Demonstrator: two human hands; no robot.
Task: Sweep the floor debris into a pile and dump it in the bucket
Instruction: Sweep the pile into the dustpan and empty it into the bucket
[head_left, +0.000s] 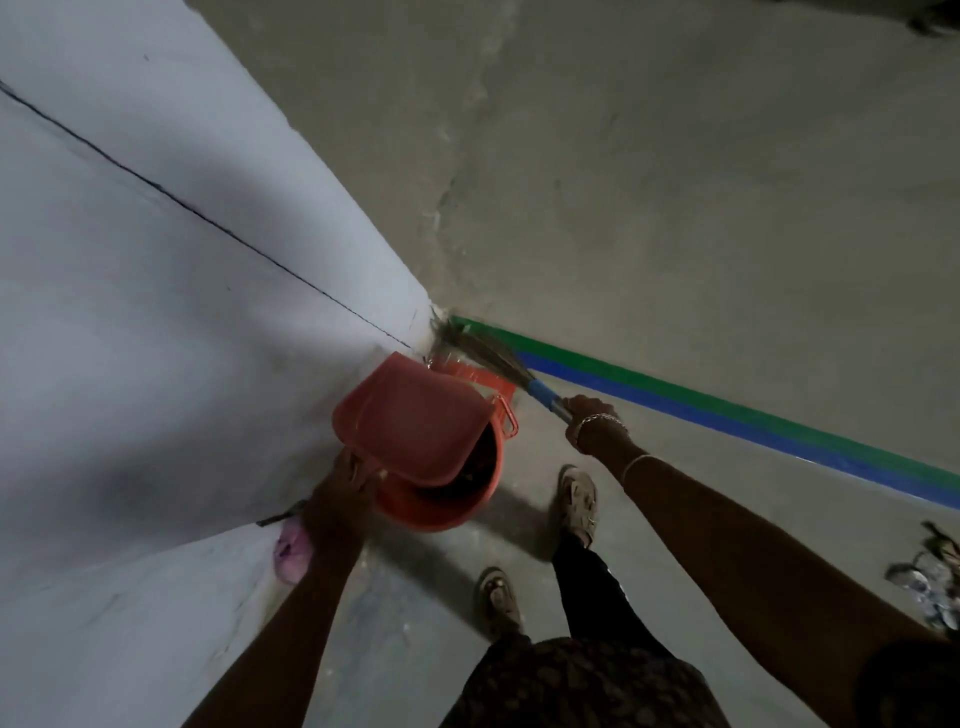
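Dustpan tilted over bucket — left hand grips its handle, right hand grips broom.

wall: pale, cornered | floor: grey concrete | stripes: green, blue

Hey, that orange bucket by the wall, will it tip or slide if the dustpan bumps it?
Likely light: the orange bucket looks like thin plastic, with little debris visible inside. A bump from the dustpan would probably slide it on the smooth concrete floor. The nearby wall should stop it tipping that way.
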